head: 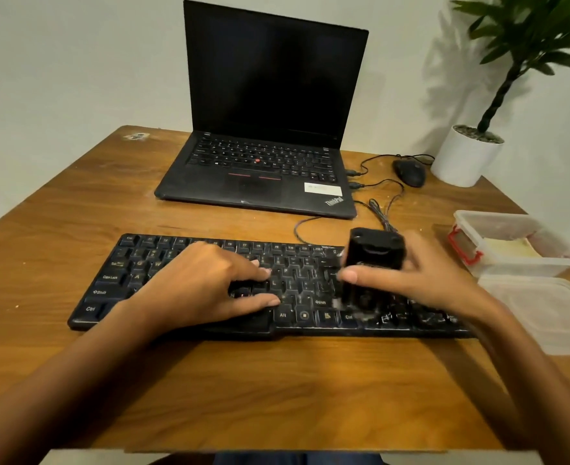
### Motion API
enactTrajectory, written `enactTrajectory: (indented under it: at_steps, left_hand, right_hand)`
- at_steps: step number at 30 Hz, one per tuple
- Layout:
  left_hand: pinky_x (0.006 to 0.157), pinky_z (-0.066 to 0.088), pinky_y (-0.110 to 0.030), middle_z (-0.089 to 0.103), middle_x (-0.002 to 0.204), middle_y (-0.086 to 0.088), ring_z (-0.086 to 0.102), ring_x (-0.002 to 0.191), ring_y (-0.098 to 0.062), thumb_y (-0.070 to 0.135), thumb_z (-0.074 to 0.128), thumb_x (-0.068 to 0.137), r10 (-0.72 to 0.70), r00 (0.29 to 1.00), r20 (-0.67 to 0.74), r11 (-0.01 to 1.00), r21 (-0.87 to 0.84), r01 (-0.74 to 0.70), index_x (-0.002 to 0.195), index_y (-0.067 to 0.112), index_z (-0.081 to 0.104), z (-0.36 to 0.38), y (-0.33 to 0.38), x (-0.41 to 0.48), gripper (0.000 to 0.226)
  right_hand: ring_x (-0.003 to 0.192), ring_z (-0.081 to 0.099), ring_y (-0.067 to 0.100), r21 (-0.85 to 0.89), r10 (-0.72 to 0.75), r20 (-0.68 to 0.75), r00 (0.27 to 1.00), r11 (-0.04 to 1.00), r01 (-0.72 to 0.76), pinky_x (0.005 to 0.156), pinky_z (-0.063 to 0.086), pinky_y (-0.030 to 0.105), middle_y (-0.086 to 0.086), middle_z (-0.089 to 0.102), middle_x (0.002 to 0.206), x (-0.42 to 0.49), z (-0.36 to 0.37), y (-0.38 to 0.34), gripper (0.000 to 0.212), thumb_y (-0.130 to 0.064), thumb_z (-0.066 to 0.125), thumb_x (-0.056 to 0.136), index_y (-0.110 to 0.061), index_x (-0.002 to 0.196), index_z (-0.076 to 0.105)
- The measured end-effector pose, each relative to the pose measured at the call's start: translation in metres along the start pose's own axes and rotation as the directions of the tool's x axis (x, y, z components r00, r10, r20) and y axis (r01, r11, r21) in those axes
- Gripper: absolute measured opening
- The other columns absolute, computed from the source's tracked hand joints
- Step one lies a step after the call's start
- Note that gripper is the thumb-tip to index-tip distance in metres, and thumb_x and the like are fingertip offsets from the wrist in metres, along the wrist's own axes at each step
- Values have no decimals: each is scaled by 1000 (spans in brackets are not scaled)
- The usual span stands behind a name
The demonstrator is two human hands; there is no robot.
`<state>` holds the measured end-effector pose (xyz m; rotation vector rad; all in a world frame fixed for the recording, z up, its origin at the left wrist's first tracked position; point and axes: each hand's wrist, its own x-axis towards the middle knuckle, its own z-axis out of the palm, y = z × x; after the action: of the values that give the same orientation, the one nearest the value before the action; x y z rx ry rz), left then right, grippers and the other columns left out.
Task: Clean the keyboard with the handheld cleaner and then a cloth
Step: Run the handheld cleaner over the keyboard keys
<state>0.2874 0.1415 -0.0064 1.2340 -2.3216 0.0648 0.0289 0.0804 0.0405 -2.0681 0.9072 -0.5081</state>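
A black wired keyboard (136,263) lies across the wooden table (277,391) in front of me, with white specks on its right-hand keys. My left hand (203,283) rests flat on the middle keys with its fingers stretched out. My right hand (421,273) grips a small black handheld cleaner (371,256), thumb on its front and fingers behind. The cleaner stands upright with its lower end down on the keys right of the Ctrl key. No cloth is in view.
An open black laptop (263,129) stands behind the keyboard, its cables running to a black mouse (409,172). A white potted plant (465,156) is at the back right. Clear plastic containers (512,243) and a lid (552,310) sit at the right edge.
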Motion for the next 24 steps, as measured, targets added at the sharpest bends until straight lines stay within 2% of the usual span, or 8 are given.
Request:
enactTrajectory:
  at_steps: [4,9,12,14,17,19,22,24]
  left_hand:
    - [65,57,-23,72,89,7,68,78,-3,62,45,81,-11,1000,-2,1000,-8,11,93,18,74,2,0,2,55]
    - [65,57,-24,72,89,5,68,79,-4,61,45,81,-9,1000,-20,1000,-5,9,94,17,74,2,0,-1,54]
    - [66,58,-26,72,91,5,68,82,-4,61,46,81,-23,999,-24,1000,-21,22,94,17,74,3,0,-1,54]
    - [64,58,-26,72,90,5,68,79,-5,62,46,81,-33,999,-24,999,-22,33,93,17,74,3,0,-2,54]
    - [56,56,-24,73,84,5,68,67,-5,63,45,80,-47,998,-41,999,-3,47,90,17,75,0,1,3,56]
    - [52,56,-25,73,81,4,68,64,-6,62,45,80,-36,997,-74,999,15,37,88,18,75,0,5,12,54]
    - [60,58,-29,72,91,3,69,79,-8,62,44,81,-5,998,-56,1000,8,6,96,18,73,9,15,19,54]
    - [70,58,-29,71,97,6,66,90,-4,61,42,83,-1,1000,-6,1000,-3,1,98,20,73,15,17,16,53]
  right_hand:
    - [69,68,12,-83,-35,-3,999,996,35,57,52,20,-6,72,77,-4,-15,-11,30,-52,74,64,-26,77,64]
    - [87,65,32,62,-120,97,988,992,114,78,51,54,16,69,93,10,30,-17,40,-35,71,73,-5,97,63]
    - [80,68,14,53,-37,62,997,998,33,68,56,29,1,72,88,-1,9,-5,39,-40,77,70,-11,93,64]
    - [64,65,2,3,2,60,998,1000,-2,53,47,14,-12,70,73,-11,-9,-2,28,-40,76,69,-20,84,64]
    - [61,61,4,-30,-97,63,993,995,99,54,44,12,-3,67,71,-9,-11,-10,21,-34,73,72,-17,80,65]
    - [80,67,17,47,-150,40,988,988,148,68,55,25,7,69,88,0,0,-13,32,-32,76,73,-9,92,64]
    - [87,63,33,27,-144,97,985,989,142,77,49,55,20,66,92,17,16,-11,37,-33,72,74,-4,96,62]
    - [83,64,30,-27,-164,15,986,986,165,73,50,54,17,67,90,26,15,-6,44,-40,74,71,-6,94,62]
